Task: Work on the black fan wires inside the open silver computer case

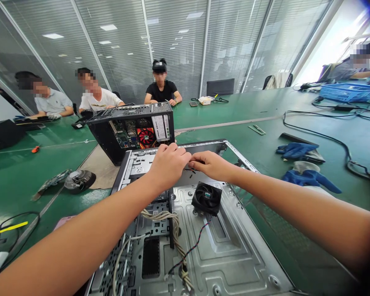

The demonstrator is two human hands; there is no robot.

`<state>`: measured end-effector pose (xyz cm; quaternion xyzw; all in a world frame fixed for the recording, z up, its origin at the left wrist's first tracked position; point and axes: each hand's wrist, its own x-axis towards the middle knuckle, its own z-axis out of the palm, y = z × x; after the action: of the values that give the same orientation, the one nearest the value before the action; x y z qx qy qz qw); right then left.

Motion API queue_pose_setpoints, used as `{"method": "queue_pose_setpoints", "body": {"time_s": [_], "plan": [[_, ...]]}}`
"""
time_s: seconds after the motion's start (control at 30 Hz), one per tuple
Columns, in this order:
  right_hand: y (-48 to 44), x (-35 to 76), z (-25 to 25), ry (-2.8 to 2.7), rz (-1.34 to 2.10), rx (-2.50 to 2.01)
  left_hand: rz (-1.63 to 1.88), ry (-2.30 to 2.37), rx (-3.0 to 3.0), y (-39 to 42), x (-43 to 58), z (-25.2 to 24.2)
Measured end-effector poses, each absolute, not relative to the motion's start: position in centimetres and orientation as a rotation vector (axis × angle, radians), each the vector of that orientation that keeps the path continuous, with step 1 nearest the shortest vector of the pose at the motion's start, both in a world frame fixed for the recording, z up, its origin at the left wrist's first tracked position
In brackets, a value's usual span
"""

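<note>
My two bare forearms [89, 234], in the head view, extend over an open, silver sheet-metal computer case [249, 267] on the green tabletop [209, 127]. My left hand [169, 164] and right hand [209, 164] come together near its far wall, fingers curled; whether they grip anything, I cannot tell. A square black plastic fan [207, 197] rests on the case floor, right of a twisted beige cable bundle [176, 230].

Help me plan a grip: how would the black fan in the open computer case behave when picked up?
The black fan is probably light for its size, given its plastic-looking build. Its square outline should resist rolling. Its thin twisted wire looks floppy, curving loosely across the case, so it would likely trail.
</note>
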<state>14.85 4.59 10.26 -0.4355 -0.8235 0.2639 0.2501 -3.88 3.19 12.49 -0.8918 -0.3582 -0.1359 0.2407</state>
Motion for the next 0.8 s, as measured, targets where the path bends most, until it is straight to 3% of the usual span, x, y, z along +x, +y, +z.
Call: {"method": "queue_pose_setpoints", "body": {"time_s": [0.8], "plan": [[4.79, 15.04, 9.77, -2.103, 0.972, -1.244, -0.353, -1.01, -2.502, 3.18, -3.79, 12.25]]}}
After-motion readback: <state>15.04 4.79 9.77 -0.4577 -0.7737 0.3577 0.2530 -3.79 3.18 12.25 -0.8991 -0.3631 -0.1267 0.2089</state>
